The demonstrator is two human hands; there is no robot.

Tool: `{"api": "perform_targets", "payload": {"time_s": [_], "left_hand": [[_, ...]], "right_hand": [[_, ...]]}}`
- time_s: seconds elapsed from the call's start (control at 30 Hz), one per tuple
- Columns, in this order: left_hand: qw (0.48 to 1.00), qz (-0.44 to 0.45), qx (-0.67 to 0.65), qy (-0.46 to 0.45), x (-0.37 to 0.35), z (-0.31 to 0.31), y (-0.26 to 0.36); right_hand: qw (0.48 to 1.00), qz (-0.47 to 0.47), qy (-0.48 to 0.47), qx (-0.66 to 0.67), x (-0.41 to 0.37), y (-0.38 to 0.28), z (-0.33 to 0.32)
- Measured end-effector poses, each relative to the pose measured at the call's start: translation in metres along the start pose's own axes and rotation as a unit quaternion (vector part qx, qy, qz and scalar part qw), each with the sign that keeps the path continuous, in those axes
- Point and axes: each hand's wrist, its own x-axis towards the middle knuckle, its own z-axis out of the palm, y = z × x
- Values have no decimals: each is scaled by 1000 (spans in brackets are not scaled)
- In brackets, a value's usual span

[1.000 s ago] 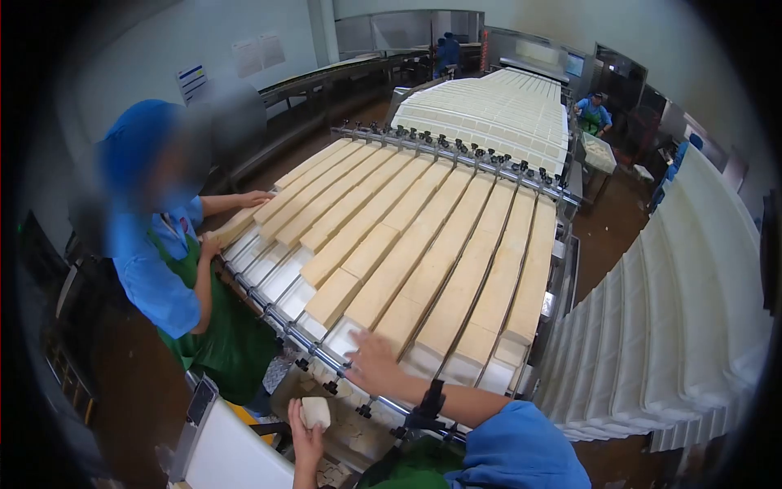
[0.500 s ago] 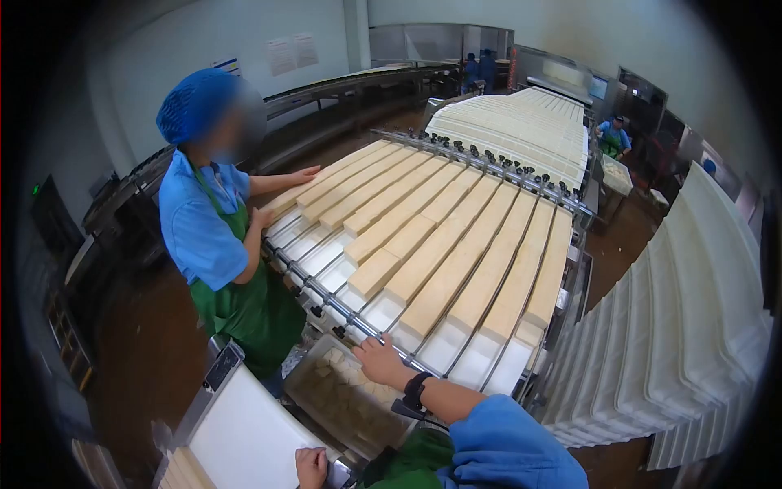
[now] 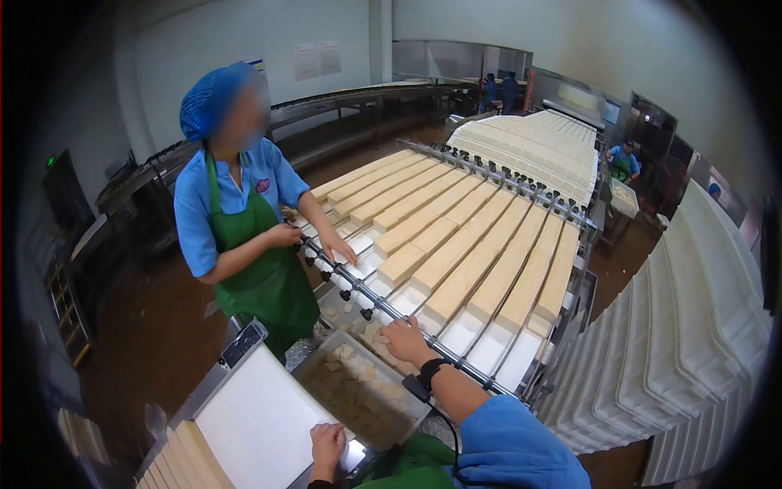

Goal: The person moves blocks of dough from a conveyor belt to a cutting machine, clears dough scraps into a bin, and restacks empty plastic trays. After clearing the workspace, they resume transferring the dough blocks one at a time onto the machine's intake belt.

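Note:
My right hand (image 3: 405,341), a dark band on its wrist, is at the metal rail (image 3: 376,298) along the near edge of the slatted table. Its fingers bend over the rail. Long pale blocks (image 3: 481,262), like pressed dough or wafer, lie side by side beyond it in lanes between thin bars. My left hand (image 3: 327,442) rests with curled fingers at the edge of a white conveyor belt (image 3: 259,416); its palm side is hidden. Between my hands and below the table stands a bin (image 3: 303,376) holding broken pale pieces (image 3: 358,371).
A co-worker (image 3: 244,196) in a green apron stands at the table's left end, one hand on its white surface. Stacked pale strips (image 3: 183,460) lie at the lower left. Ridged white sheets (image 3: 652,350) hang at right. Another person (image 3: 623,160) is farther back.
The co-worker's hands have left the leftmost blocks; one now lies lower on the white surface, the other by the rail. My view has shifted left. My hands stay at the rail and belt.

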Motion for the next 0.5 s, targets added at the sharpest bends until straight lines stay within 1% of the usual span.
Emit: {"api": "perform_targets", "payload": {"time_s": [0.03, 0.1, 0.23, 0.4, 0.5], "left_hand": [[1000, 9, 10, 6, 0, 0, 1], [1000, 20, 17, 15, 0, -2, 2], [999, 31, 24, 13, 0, 0, 0], [999, 37, 21, 12, -2, 1, -5], [999, 37, 17, 7, 0, -2, -2]], "right_hand": [[1000, -1, 1, -3, 0, -1, -1], [1000, 14, -27, 2, 0, -1, -2], [1000, 0, -21, -8, 0, -1, -2], [999, 14, -49, 1, 2, -2, 0], [999, 18, -47, -7, 2, -2, 1]]}}
